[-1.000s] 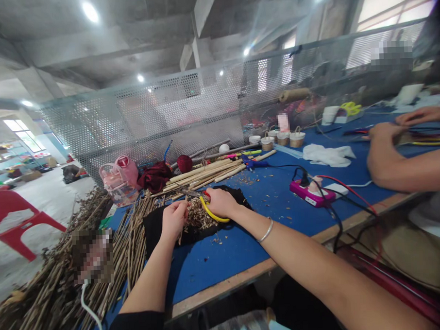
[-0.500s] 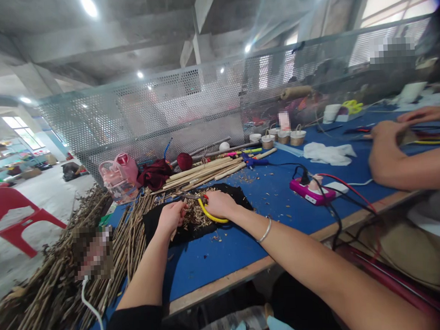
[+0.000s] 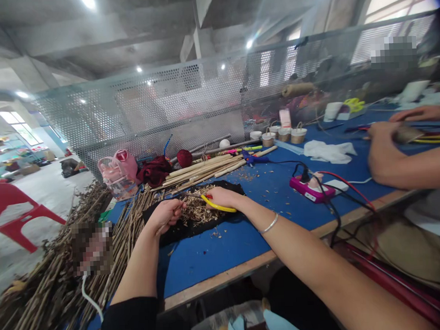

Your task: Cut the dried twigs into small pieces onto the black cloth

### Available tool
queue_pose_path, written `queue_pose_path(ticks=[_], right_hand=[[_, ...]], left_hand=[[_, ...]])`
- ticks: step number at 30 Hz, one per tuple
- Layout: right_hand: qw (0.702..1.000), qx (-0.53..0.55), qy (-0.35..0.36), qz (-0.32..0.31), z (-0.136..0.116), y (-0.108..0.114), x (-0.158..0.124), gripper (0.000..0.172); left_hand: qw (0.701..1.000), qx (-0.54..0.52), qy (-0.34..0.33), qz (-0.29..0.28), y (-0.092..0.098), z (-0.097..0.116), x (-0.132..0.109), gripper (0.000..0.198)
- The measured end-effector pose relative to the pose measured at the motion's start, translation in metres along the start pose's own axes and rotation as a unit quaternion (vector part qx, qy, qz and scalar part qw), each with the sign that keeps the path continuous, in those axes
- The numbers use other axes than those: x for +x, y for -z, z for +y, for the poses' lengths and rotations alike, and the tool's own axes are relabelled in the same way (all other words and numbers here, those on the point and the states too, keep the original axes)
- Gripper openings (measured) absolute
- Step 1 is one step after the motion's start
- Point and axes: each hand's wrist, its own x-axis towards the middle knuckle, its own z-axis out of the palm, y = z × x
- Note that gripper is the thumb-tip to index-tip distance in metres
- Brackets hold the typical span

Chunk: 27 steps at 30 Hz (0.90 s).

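Note:
My right hand is closed round the yellow handles of a pair of shears, whose blades point left over a heap of cut twig bits. My left hand pinches a thin brown twig at the heap's left edge. The heap lies on a black cloth spread on the blue table. A silver bangle sits on my right wrist.
A big pile of dry twigs fills the table's left end. Pale sticks, a pink jug and a dark red cloth lie behind. A pink power strip with cables sits right. Another person's arms work at far right. A perforated metal screen backs the table.
My left hand has drawn back left and lower with the twig. My right hand with the shears has shifted slightly right and turned, the handles now lying flatter.

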Motion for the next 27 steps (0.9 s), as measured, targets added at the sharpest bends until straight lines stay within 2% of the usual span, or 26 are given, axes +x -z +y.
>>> queue_pose_path(ticks=[4,8,13,16,18,20,23,25,27], right_hand=[[0.998,0.042,0.039,-0.027,0.003,0.005,-0.002,0.015],[0.995,0.075,0.057,-0.024,0.007,0.006,-0.002,0.017],[0.989,0.128,0.054,-0.044,0.008,0.009,-0.007,0.024],[0.972,0.207,0.04,-0.106,0.009,0.01,-0.011,0.027],[0.928,0.323,0.026,-0.185,0.01,0.009,-0.011,0.026],[0.854,0.443,0.021,-0.271,0.01,0.007,-0.009,0.024],[0.74,0.556,0.044,-0.377,0.008,0.001,-0.004,0.03],[0.671,0.607,0.069,-0.421,0.005,-0.003,-0.003,0.035],[0.621,0.643,0.09,-0.439,0.002,-0.007,-0.005,0.036]], left_hand=[[0.998,-0.028,0.003,-0.055,0.006,0.001,-0.001,0.015],[0.997,-0.046,-0.016,-0.067,0.006,-0.002,0.002,0.013],[0.985,-0.141,-0.044,-0.091,0.006,0.002,-0.001,0.016],[0.965,-0.235,-0.088,-0.069,0.005,0.006,-0.002,0.017],[0.956,-0.271,-0.104,-0.031,0.002,0.007,-0.001,0.019],[0.956,-0.272,-0.11,0.008,-0.002,0.006,0.002,0.025],[0.959,-0.253,-0.12,0.041,-0.006,-0.001,0.008,0.036],[0.961,-0.247,-0.116,0.053,-0.008,-0.006,0.013,0.038],[0.962,-0.244,-0.1,0.068,-0.008,-0.01,0.016,0.036]])
